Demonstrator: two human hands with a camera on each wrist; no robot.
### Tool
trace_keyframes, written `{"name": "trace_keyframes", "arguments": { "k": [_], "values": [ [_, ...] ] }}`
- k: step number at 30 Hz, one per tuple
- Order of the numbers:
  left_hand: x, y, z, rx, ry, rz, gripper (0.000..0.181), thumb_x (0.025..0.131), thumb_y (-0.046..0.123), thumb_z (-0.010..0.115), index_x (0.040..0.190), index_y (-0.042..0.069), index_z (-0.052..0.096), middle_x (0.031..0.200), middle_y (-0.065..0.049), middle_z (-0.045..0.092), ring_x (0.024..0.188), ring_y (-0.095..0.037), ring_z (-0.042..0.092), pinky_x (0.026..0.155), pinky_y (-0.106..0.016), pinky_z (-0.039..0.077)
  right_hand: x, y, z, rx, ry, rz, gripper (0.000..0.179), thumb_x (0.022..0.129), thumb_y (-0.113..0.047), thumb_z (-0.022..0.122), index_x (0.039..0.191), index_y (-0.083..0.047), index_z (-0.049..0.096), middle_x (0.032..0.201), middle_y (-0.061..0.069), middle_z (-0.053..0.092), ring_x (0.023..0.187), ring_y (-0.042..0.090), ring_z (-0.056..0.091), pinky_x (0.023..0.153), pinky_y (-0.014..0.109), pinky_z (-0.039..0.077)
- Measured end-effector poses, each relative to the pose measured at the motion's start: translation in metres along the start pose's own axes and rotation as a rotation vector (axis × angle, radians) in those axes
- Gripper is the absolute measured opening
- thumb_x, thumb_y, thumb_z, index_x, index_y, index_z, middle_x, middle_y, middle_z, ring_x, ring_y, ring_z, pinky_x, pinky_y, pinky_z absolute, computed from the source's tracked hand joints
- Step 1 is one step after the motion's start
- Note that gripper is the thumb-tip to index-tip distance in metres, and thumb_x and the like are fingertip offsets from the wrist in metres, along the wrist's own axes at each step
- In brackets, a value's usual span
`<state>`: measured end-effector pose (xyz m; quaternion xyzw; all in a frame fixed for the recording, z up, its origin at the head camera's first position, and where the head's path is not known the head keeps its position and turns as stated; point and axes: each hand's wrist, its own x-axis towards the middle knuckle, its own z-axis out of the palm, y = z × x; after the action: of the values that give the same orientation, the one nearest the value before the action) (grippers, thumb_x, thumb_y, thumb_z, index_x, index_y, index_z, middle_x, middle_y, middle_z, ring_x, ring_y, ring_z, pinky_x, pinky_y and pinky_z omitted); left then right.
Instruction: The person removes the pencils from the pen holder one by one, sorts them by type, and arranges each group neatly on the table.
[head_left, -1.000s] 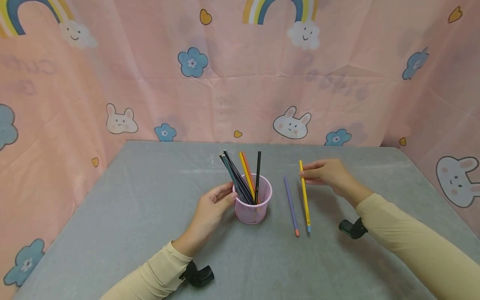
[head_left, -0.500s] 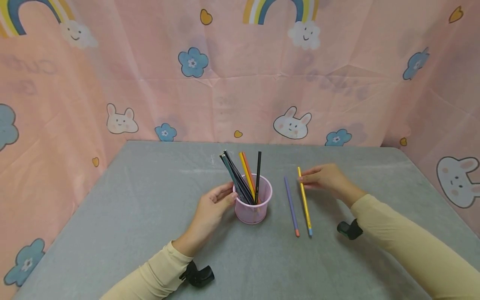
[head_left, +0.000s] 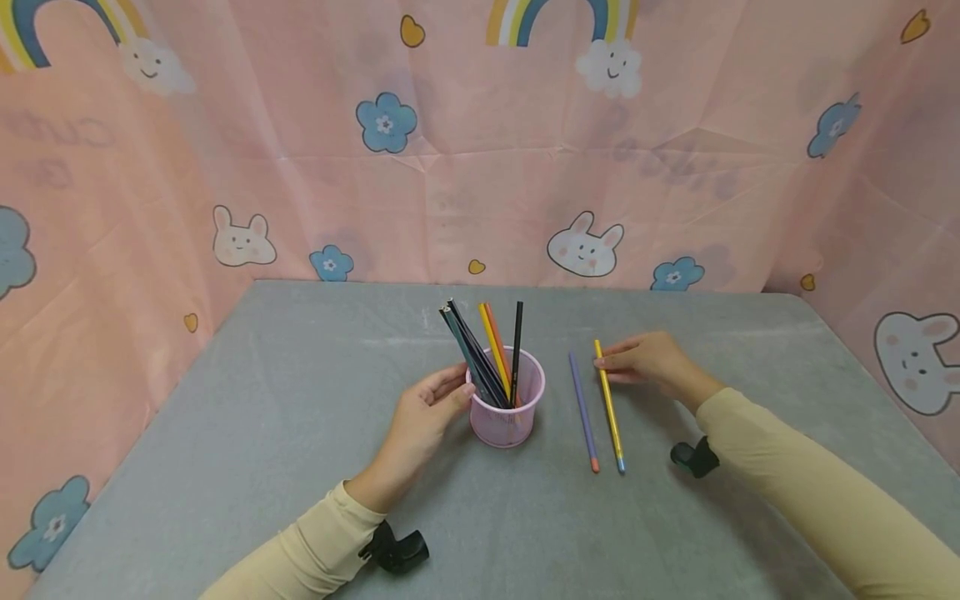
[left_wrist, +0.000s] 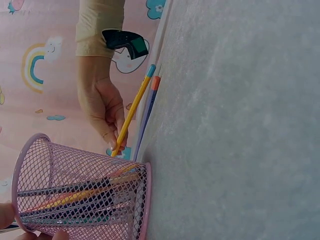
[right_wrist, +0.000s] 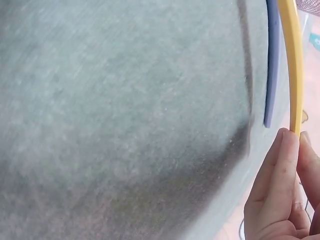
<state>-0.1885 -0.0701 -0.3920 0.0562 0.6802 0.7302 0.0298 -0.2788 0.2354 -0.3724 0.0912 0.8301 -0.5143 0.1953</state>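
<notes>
A: Holds what, and with which hand?
B: With the left hand (head_left: 418, 433), grips a round pink wire-mesh cup (head_left: 501, 428) by the rim and side. With the right hand (head_left: 654, 360), pinches a slim yellow pencil with a blue tip (head_left: 611, 412) between thumb and fingers, to the right of the cup.
A: Pinches it where?
B: Near the plain end, opposite the blue tip. Cannot tell whether touching the grey tabletop (head_left: 285, 400).
A: See anything between it and the cup?
B: Yes, see a purple pencil with an orange tip (head_left: 582, 412), lying flat.
A: And inside the cup?
B: Contains a bunch of dark pencils (head_left: 474, 352) leaning left, a second yellow pencil (head_left: 493, 352), an orange pencil (head_left: 498, 333) and, farther right, a nearly upright black pencil (head_left: 517, 350).
A: Beyond the cup?
B: Backs onto a pink printed cloth (head_left: 480, 192).
</notes>
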Motion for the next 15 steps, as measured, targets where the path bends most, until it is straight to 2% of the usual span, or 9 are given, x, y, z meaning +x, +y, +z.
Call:
{"name": "trace_keyframes", "arguments": {
  "k": [9,15],
  "values": [
    [0.0,0.0,0.0,0.007,0.003,0.001,0.044,0.088,0.013,0.063,0.127,-0.004,0.052,0.128,-0.02,0.055,0.116,-0.026,0.055,0.095,-0.032,0.049,0.007,0.005,0.0,0.031,-0.023,0.011,0.041,0.084,-0.014,0.068,0.116,0.009,0.057,0.082,0.0,0.07,0.073,0.01,0.068,0.075,0.03,0.057],
    [0.0,0.001,0.0,0.008,0.003,-0.008,0.044,0.088,0.013,0.063,0.128,-0.003,0.051,0.128,-0.019,0.055,0.117,-0.025,0.054,0.095,-0.031,0.048,0.012,0.009,0.003,0.013,-0.002,0.035,0.039,0.082,-0.015,0.07,0.113,0.007,0.061,0.082,0.001,0.069,0.072,0.01,0.067,0.072,0.028,0.057]
  ]
}}
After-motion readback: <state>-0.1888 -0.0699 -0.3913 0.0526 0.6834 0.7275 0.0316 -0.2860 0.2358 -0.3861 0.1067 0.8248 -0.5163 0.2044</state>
